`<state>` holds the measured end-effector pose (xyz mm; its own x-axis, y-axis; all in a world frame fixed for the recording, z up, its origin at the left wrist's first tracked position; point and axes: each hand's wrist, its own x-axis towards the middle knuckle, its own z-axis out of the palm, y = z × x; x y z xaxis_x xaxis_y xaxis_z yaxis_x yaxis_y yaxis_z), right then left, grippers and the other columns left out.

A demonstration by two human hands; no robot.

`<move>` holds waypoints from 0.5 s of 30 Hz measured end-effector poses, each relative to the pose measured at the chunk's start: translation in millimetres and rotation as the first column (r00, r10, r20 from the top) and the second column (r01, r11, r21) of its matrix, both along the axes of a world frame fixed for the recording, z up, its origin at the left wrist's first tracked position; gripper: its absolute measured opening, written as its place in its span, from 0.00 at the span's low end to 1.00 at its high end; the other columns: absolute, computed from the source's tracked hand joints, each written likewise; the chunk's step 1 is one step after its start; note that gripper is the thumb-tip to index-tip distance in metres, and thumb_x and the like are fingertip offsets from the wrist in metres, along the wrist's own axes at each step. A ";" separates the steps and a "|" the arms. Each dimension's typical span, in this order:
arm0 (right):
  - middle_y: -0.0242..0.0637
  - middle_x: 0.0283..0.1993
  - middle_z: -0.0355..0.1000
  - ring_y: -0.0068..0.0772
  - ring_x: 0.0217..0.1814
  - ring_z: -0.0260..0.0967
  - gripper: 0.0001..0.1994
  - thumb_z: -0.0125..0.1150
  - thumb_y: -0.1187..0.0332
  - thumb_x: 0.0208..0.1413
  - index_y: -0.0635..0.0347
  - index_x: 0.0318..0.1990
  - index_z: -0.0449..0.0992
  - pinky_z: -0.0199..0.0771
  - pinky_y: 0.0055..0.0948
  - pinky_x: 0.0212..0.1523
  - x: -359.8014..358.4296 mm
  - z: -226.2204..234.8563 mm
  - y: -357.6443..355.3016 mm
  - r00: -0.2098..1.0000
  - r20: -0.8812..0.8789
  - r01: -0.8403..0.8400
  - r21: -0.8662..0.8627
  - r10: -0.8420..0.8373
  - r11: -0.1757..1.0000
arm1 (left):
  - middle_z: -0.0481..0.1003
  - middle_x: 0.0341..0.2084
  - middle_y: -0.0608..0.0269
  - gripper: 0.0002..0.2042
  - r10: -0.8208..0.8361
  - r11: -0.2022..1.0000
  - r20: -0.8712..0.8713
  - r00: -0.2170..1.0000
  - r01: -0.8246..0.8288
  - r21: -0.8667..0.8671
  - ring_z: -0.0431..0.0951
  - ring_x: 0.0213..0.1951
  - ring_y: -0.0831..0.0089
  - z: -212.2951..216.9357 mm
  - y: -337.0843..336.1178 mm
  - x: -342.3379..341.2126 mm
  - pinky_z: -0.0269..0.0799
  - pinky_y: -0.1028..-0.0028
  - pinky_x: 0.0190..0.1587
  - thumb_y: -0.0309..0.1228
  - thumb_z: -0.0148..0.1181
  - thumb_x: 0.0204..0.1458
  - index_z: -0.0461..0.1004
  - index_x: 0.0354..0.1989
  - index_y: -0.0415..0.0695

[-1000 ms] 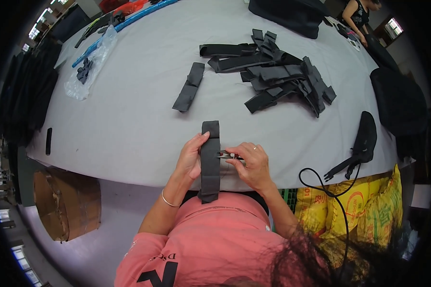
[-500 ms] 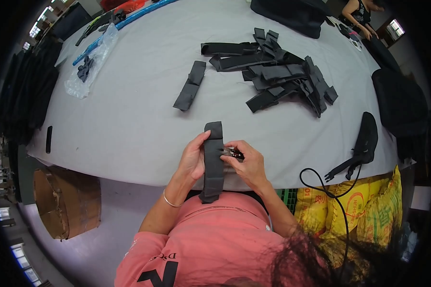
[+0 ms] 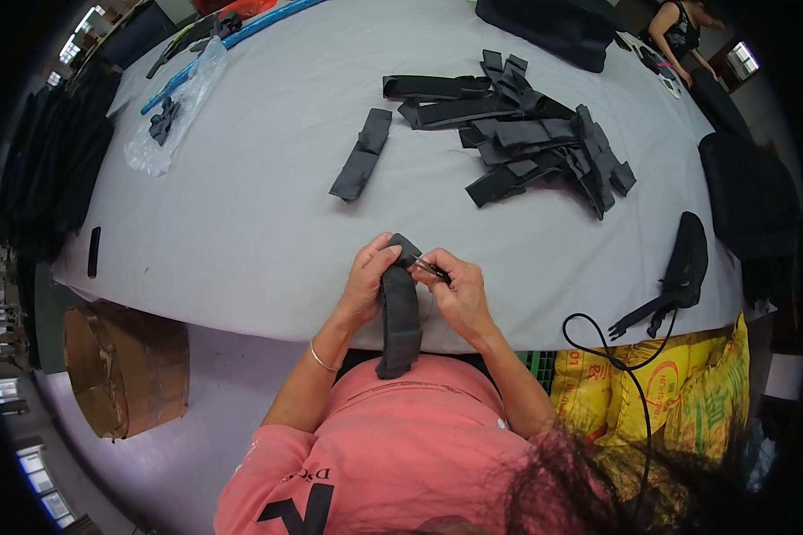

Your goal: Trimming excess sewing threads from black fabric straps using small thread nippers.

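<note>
A dark grey fabric strip (image 3: 401, 314) hangs from my left hand (image 3: 362, 285), which pinches it near its top end. The strip's lower end reaches down to my pink shirt, and its top is bent over toward the right. My right hand (image 3: 461, 299) is closed round small dark thread snips (image 3: 434, 270). Their metal tips point left and meet the strip's folded top edge; whether the blades touch cloth or a thread is too small to tell. Beyond my hands a single similar strip (image 3: 362, 156) lies on the table.
A heap of dark strips (image 3: 535, 134) lies on the pale cloth-covered table (image 3: 268, 223). At right are a black pouch with buckle (image 3: 684, 259) and a cord. Yellow sacks (image 3: 651, 383) and a cardboard box (image 3: 129, 370) stand below the edge. Far right, a person (image 3: 678, 36) stands.
The strip's top end has been bent over to the right and lowered slightly. The snips have moved up from the strip's side to its folded top, with my right hand following.
</note>
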<state>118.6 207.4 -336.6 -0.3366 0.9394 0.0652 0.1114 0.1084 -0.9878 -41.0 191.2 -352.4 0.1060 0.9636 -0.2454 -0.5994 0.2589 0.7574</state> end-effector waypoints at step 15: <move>0.40 0.22 0.69 0.34 0.22 0.67 0.04 0.51 0.75 0.50 0.62 0.32 0.71 0.65 0.30 0.26 -9.9 3.0 -0.9 0.987 0.153 0.044 0.034 -0.049 0.998 | 0.73 0.31 0.68 0.05 -0.244 0.949 -0.365 0.899 0.299 0.102 0.71 0.34 0.82 12.5 4.5 -24.3 0.66 0.82 0.39 0.27 0.63 0.50 0.74 0.31 0.41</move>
